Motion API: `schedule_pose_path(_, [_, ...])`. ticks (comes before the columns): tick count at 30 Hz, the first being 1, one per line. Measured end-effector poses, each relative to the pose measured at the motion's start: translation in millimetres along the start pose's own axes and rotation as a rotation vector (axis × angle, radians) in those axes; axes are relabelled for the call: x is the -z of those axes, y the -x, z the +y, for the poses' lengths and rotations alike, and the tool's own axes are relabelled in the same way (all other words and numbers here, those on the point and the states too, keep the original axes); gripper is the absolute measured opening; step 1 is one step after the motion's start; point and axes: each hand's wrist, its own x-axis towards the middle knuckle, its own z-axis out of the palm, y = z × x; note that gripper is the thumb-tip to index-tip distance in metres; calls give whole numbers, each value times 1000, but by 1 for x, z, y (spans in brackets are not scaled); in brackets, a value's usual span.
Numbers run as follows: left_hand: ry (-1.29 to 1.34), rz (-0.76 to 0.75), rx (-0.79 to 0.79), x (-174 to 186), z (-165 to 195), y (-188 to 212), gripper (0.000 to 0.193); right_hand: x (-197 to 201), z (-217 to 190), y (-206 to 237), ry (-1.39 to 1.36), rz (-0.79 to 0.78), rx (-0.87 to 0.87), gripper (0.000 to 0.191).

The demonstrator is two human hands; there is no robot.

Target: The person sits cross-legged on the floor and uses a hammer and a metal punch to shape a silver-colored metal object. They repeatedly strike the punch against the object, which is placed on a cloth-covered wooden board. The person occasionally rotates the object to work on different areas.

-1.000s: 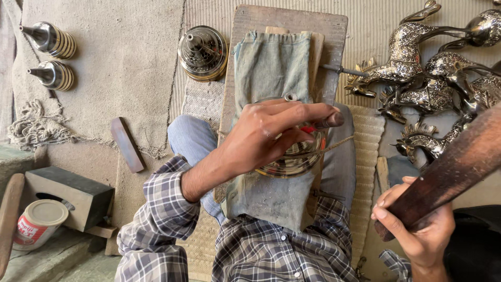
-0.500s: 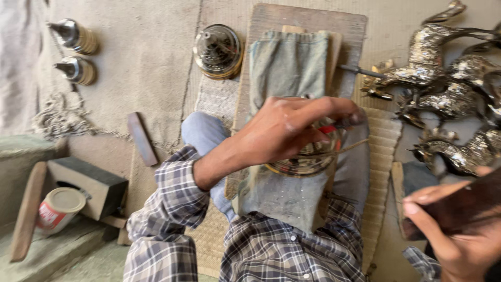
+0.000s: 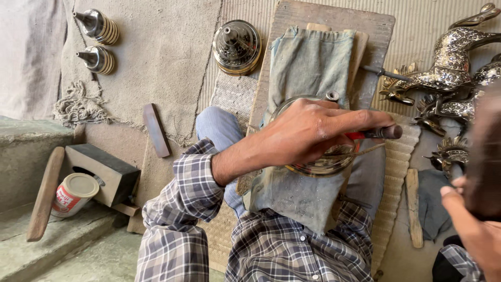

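The left hand (image 3: 313, 133) is closed around a red-handled tool (image 3: 373, 133), pressed on a round, shiny engraved brass plate (image 3: 318, 164) resting on denim cloth (image 3: 308, 68) over the lap. The right hand (image 3: 472, 230) grips a dark blurred block (image 3: 482, 156).

— Where is your left arm?

— It reaches out from my checked sleeve, forearm bare. My left grip (image 3: 318, 133) is curled shut around a thin tool, forefinger laid straight along it, knuckles up.

— And your right?

— My right grip (image 3: 477, 230) sits low at the edge of view, well apart from the left, fingers wrapped on a dark, blurred handle, thumb up.
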Motion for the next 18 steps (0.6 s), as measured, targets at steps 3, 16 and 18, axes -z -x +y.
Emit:
schedule_pose_path(3, [-2,117,-17,-8,1,7,63,-4,-1,-4,-5,-13,-6,26])
schedule_pose_path(16, [35,634,172,-37,31,35,54,-45,-58,-182,461,-339,480,40])
schedule_pose_path(18, [20,666,170,-40,31,35,51,-39,-64,-180,452,-359,488,42])
